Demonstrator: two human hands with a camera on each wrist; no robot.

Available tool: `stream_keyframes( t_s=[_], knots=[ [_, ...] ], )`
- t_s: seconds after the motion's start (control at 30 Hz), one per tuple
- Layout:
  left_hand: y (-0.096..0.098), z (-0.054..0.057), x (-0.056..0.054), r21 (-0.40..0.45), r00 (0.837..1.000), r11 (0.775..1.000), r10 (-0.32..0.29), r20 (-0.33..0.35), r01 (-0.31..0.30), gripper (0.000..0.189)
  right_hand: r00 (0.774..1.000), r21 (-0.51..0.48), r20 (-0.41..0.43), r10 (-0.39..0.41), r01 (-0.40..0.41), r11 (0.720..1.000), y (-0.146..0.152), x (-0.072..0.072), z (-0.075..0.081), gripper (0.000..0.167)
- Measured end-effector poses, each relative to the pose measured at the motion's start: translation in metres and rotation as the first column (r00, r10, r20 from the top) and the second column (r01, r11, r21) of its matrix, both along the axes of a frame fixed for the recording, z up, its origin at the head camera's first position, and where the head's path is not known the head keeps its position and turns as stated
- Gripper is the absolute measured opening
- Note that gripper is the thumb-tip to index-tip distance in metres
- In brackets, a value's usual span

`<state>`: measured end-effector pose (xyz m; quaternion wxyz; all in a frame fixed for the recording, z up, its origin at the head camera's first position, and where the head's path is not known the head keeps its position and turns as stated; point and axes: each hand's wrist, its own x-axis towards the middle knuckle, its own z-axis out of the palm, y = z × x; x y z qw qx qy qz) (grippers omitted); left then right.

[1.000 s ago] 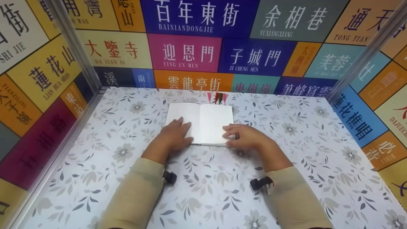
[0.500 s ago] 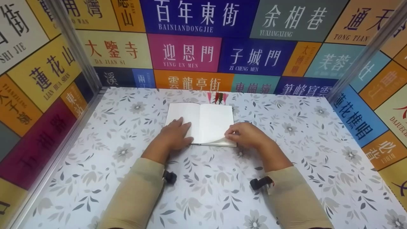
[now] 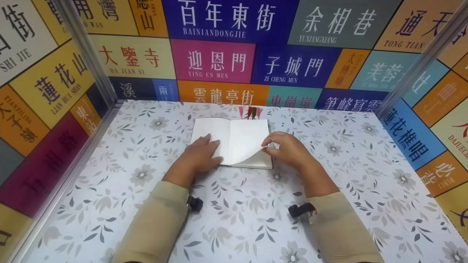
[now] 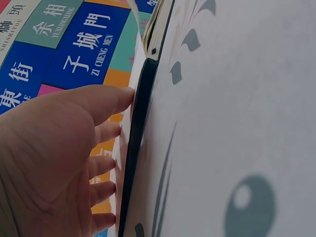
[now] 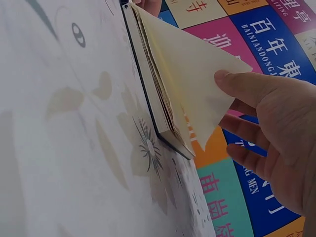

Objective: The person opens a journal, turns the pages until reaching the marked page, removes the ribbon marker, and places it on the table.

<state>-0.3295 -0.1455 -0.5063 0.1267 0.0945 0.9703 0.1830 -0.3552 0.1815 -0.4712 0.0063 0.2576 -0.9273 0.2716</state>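
Note:
An open notebook [image 3: 248, 133] with blank white pages and a dark cover lies on the flower-patterned table. My left hand [image 3: 202, 155] rests on its left page, fingers spread; in the left wrist view the fingertips [image 4: 106, 222] press the page along the book's near edge. With thumb and fingers, my right hand [image 3: 289, 146] pinches the near right corner of a page [image 5: 197, 74] and holds it lifted, so the leaf curves up off the pages beneath. The dark cover edge [image 5: 170, 143] shows below the stack of pages in the right wrist view.
Several small tassels [image 3: 250, 112], pink, red and dark green, lie just behind the notebook. Panels printed with coloured name signs [image 3: 212, 60] stand at the back and both sides of the table [image 3: 234, 219]. A black wrist device [image 3: 301, 210] sits at the right cuff.
My right hand has gone from resting at the right page's edge to pinching its corner and raising it up and away. The left hand has stayed on the left page.

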Motion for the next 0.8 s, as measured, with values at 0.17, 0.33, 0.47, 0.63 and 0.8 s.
stream_keyframes(
  t_s=[0.17,0.33,0.47,0.63,0.8],
  knots=[
    [0.0,0.0,0.002,0.009,1.0,1.0,0.0,-0.029,0.0,0.088,0.993,-0.056,-0.122,0.003,-0.01,0.998,-0.005,0.004,0.001,0.011],
    [0.005,0.004,0.004,-0.017,0.998,1.0,-0.006,-0.062,0.005,0.102,0.976,-0.075,-0.218,0.012,-0.029,0.997,-0.011,0.008,0.004,0.015],
    [0.013,0.01,0.007,-0.047,0.995,0.999,0.002,-0.1,-0.006,0.107,0.961,-0.077,-0.278,0.002,-0.024,0.997,-0.017,0.012,0.006,0.017],
    [0.022,0.018,0.01,-0.077,0.986,0.997,-0.003,-0.164,-0.01,0.11,0.951,-0.079,-0.306,-0.04,0.017,0.997,-0.026,0.018,0.01,0.017],
    [0.031,0.021,0.015,-0.077,0.977,0.997,-0.021,-0.214,0.004,0.115,0.945,-0.091,-0.318,-0.075,0.049,0.995,-0.034,0.022,0.011,0.018]
  ],
)
